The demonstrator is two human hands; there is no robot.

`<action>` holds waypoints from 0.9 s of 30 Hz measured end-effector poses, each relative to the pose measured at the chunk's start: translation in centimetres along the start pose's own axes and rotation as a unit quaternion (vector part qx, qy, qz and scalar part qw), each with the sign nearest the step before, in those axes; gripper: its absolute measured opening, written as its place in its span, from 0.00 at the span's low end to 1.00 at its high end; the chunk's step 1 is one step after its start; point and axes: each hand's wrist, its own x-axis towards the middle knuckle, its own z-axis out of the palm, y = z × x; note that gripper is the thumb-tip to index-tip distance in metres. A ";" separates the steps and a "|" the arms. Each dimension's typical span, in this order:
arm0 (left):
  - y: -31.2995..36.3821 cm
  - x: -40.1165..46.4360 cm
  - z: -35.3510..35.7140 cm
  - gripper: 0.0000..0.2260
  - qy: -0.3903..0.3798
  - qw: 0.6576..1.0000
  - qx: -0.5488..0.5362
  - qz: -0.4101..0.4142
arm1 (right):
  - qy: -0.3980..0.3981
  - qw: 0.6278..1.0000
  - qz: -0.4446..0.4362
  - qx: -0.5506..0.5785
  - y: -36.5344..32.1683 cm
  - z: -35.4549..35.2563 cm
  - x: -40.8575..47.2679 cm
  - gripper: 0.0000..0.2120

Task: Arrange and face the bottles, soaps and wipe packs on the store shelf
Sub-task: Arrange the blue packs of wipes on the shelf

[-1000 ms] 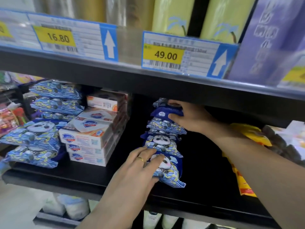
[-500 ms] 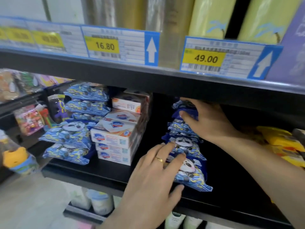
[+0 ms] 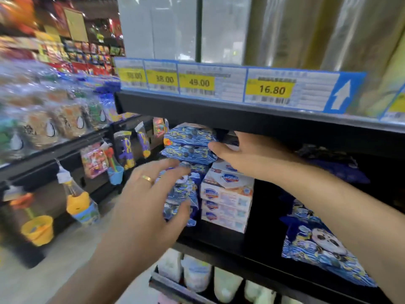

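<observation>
Under the left hand (image 3: 144, 205): stack of blue wave-printed plastic wipe packs (image 3: 188, 148), at the black metal shelf's (image 3: 219, 242) left end.
Below the right hand (image 3: 247, 154): stacked white cardboard soap boxes (image 3: 225, 202), touching the packs' right side.
Right of the right forearm: blue panda-printed wipe pack (image 3: 320, 240), well apart from the boxes.

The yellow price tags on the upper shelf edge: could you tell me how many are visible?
5: four side by side, the blurred leftmost, 38.00, 49.00, 16.80, and one cut off at the right edge.

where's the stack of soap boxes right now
In the head view, the soap boxes sit mid-shelf, just right of the blue wipe packs and under the right hand.
</observation>
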 end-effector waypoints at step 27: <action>-8.3 0.1 0.1 0.19 -0.060 0.997 0.001 0.041 | 0.007 0.997 -0.070 0.032 -1.7 3.4 5.8 0.37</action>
